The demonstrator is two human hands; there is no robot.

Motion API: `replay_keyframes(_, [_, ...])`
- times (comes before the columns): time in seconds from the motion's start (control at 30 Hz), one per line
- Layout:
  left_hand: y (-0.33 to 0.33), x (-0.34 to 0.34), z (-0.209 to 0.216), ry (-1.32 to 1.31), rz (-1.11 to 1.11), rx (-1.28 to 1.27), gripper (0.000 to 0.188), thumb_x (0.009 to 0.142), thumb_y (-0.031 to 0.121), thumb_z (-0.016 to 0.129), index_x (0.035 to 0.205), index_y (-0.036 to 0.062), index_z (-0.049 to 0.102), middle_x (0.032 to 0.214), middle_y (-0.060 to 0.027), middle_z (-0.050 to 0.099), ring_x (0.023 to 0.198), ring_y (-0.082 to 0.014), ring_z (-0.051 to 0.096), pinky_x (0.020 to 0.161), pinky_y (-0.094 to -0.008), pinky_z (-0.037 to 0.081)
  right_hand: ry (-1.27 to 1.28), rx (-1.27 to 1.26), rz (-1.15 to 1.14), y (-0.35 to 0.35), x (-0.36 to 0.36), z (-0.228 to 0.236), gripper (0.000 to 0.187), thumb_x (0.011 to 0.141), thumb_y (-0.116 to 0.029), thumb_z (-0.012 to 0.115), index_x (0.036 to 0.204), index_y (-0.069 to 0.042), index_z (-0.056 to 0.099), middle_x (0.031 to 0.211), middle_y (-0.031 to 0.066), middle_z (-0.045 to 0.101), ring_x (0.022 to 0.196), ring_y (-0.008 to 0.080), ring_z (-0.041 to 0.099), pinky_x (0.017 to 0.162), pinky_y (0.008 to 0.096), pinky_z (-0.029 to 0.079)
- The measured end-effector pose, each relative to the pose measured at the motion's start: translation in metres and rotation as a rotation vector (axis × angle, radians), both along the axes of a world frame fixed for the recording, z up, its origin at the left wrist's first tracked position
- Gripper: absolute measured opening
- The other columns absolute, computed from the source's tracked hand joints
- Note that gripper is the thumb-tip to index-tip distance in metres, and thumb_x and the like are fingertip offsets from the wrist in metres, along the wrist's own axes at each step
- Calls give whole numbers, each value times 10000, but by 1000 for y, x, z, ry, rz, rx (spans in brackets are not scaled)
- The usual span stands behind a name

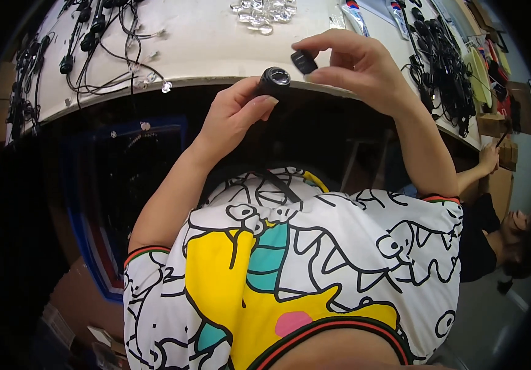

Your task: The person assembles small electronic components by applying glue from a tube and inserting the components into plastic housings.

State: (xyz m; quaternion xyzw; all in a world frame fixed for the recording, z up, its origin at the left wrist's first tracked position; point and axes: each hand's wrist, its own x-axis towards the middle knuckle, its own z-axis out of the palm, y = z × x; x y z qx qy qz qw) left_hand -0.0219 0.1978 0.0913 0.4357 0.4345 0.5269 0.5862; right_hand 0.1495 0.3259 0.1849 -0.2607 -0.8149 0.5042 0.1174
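My left hand (pixel 240 111) is closed round a black cylindrical housing (pixel 275 78), whose round end with a clear, shiny centre faces up. Between the thumb and fingers of my right hand (pixel 364 68) is a small black cap-like piece (pixel 304 61), held up to the right of the housing and apart from it. Both hands are over the near edge of the white table (pixel 204 49). Beyond them on the tabletop lies a cluster of clear round lenses (pixel 264 13).
Black cables with small white connectors (pixel 148 68) spread over the left side. A pile of black cabled parts (pixel 435 68) lies on the right, near tubes (pixel 355 17). A blue-rimmed bin (pixel 89 246) stands below left. Another person's hand (pixel 489 158) shows at far right.
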Motion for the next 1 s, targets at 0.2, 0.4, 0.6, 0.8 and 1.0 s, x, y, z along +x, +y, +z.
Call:
replay_keyframes(0.2, [3,3,1,15,-5,22,209,859,135,539,1031,21,571,723,11,520,647,-61,457,611,-189,390,-27,280,118,-8,-8,4,279,738,-100,674,1007,-51,618,829,38,599,535,74,444,475,195,364])
replay_keyframes(0.4, [3,4,0,52,-8,34,206,847,141,555,1021,33,575,716,18,524,623,-57,456,587,-184,389,-53,348,140,-8,-9,1,278,734,-110,678,998,-46,615,830,52,603,543,97,459,485,210,385])
replay_keyframes(0.6, [5,4,-1,17,-19,46,222,841,159,573,1025,35,577,709,20,522,620,-59,457,588,-186,392,-51,420,145,-8,-9,-1,282,721,-117,685,989,-64,615,824,56,606,560,124,493,497,230,402])
replay_keyframes(0.8, [6,3,-1,41,-42,13,239,826,152,593,1031,32,575,759,9,561,666,-54,485,616,-186,409,-209,413,194,-7,-9,6,310,699,-180,709,970,-63,615,796,66,597,567,143,520,508,243,420])
replay_keyframes(1.0, [12,3,0,97,1,56,248,820,142,596,1038,26,570,806,-11,583,726,-67,521,671,-195,424,-151,305,19,-14,-11,4,327,662,-195,728,941,-58,624,731,78,603,579,179,552,533,264,445])
